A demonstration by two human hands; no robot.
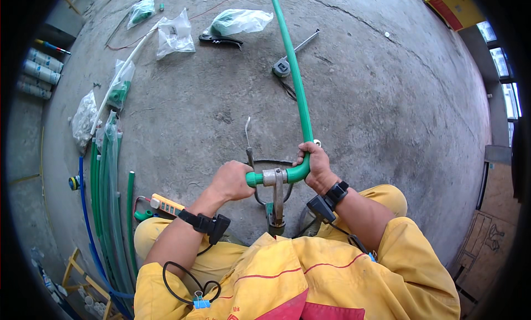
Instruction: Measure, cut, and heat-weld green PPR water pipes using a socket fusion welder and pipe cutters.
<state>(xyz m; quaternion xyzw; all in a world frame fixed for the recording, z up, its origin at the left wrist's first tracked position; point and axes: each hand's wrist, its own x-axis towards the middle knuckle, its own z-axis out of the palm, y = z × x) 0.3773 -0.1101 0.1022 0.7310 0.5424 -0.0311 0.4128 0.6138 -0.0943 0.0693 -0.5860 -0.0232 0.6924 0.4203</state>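
Left hand (231, 180) clenched round outer end of short green fitting (254, 179). Right hand (316, 166) grasping green elbow (300, 171) where long green pipe (293, 66) joins; pipe runs toward floor's far edge. Metal heating head (274, 177) between fitting and elbow, touching both, on upright tool in front of person, over near-middle floor (376, 121). Tape measure (281, 68) left of pipe, far half. Black cutter (220, 41) farther, beside bagged fittings (240, 21). Green pipe bundle (105, 187) along floor's left edge. Power strip (166, 204) near left forearm.
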